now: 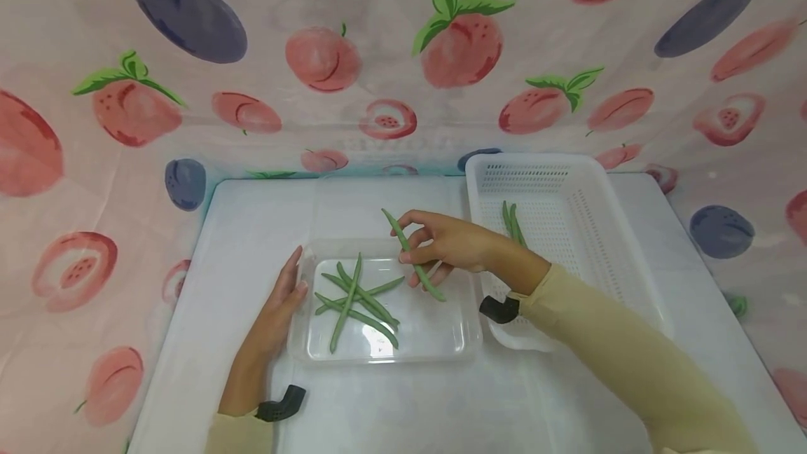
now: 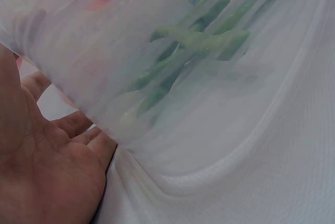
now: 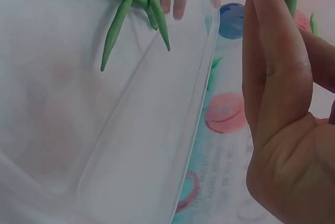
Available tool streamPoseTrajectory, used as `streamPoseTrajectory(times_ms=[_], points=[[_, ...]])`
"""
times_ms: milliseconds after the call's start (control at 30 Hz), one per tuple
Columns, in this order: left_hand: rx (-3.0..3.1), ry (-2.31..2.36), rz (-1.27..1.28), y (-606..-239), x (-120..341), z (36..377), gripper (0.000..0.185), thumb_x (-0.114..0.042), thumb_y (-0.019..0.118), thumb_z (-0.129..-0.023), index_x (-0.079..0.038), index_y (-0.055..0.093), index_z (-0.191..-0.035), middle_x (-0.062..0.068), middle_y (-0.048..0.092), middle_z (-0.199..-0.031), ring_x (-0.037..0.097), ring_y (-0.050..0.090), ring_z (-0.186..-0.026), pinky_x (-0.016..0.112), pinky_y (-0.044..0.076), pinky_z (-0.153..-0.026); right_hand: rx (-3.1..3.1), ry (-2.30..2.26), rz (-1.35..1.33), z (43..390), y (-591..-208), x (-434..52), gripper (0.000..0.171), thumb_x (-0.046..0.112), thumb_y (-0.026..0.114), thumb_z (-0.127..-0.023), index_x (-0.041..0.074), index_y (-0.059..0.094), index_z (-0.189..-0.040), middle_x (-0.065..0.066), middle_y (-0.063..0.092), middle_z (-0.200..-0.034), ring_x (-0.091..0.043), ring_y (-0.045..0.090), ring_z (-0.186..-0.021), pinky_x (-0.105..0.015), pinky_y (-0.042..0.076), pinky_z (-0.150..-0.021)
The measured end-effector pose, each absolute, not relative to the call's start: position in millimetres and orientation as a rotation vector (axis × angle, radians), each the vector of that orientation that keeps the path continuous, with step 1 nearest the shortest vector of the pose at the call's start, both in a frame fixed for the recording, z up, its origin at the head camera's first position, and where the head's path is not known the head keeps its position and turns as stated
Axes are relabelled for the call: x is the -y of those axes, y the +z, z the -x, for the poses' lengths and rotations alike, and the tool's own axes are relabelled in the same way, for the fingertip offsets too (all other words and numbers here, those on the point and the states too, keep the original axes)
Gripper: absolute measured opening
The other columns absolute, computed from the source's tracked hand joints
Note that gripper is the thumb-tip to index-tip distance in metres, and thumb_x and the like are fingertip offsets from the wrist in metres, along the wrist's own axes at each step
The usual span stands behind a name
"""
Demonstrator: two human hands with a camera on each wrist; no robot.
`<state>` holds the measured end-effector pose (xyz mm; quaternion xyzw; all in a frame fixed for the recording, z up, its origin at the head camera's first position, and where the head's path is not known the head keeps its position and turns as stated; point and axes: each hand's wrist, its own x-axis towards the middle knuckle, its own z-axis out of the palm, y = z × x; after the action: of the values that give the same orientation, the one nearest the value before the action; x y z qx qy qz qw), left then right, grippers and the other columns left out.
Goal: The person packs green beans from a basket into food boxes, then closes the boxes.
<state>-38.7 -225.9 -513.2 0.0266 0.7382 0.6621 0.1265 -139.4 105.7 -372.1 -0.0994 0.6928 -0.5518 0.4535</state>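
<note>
Fingers of the right hand (image 1: 444, 244) curl round one green bean (image 1: 412, 265), pinching it at its middle, slanted, above the far right part of the clear tray (image 1: 466, 342). More beans (image 1: 356, 300) lie crossed in the tray's left half. Flat against the tray's left wall rests the left hand (image 1: 277, 314), fingers straight. Just right of the tray, along the table's (image 1: 239, 230) right edge, stands a white basket (image 1: 599, 230) with two beans (image 1: 513, 223) inside.

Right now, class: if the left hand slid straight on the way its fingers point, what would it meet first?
Probably nothing new: the left hand already rests against the clear tray, and beyond looks like bare table, though depth is unclear.
</note>
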Motion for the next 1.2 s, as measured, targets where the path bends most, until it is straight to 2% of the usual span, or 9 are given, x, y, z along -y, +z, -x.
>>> streamPoseTrajectory(times_ms=[200, 367, 733, 967, 1200], points=[[-2.140, 1.940, -0.086, -512, 226, 38, 0.065, -0.021, 0.039, -0.109, -0.040, 0.010, -0.164, 0.002, 0.001, -0.174, 0.037, -0.003, -0.160, 0.078, 0.011, -0.115, -1.702, -1.363, 0.261, 141, -373, -94, 0.043, 0.012, 0.068, -0.099, 0.019, 0.048, -0.136, -0.016, 0.062, -0.111, -0.029, 0.077, -0.086, -0.030, 0.059, -0.056], [-2.139, 1.943, -0.091, -512, 225, 38, 0.065, -0.021, 0.039, -0.110, -0.039, 0.009, -0.164, 0.002, 0.000, -0.174, 0.037, -0.004, -0.160, 0.078, 0.012, -0.114, -1.690, -1.359, 0.270, 141, -376, -86, 0.043, 0.011, 0.068, -0.098, 0.020, 0.048, -0.135, -0.013, 0.063, -0.108, -0.028, 0.077, -0.085, -0.030, 0.059, -0.055], [-2.139, 1.948, -0.095, -512, 225, 39, 0.065, -0.021, 0.039, -0.109, -0.031, 0.007, -0.165, 0.003, 0.001, -0.174, 0.038, -0.003, -0.159, 0.078, 0.011, -0.114, -1.703, -1.348, 0.296, 142, -378, -78, 0.043, 0.011, 0.068, -0.098, 0.020, 0.048, -0.136, -0.016, 0.064, -0.110, -0.028, 0.077, -0.088, -0.030, 0.059, -0.056], [-2.148, 1.939, -0.098, -514, 226, 39, 0.065, -0.022, 0.040, -0.110, -0.035, 0.008, -0.165, 0.001, 0.000, -0.174, 0.036, -0.005, -0.160, 0.078, 0.010, -0.115, -1.716, -1.325, 0.300, 142, -379, -76, 0.044, 0.013, 0.069, -0.098, 0.020, 0.049, -0.136, -0.011, 0.066, -0.103, -0.027, 0.077, -0.089, -0.029, 0.060, -0.056], [-2.158, 1.934, -0.106, -515, 225, 39, 0.065, -0.021, 0.040, -0.110, -0.034, 0.009, -0.165, 0.001, 0.001, -0.174, 0.037, -0.004, -0.160, 0.079, 0.010, -0.114, -1.695, -1.333, 0.285, 141, -379, -74, 0.046, 0.011, 0.069, -0.098, 0.020, 0.047, -0.137, -0.016, 0.064, -0.108, -0.024, 0.076, -0.086, -0.029, 0.059, -0.055]])
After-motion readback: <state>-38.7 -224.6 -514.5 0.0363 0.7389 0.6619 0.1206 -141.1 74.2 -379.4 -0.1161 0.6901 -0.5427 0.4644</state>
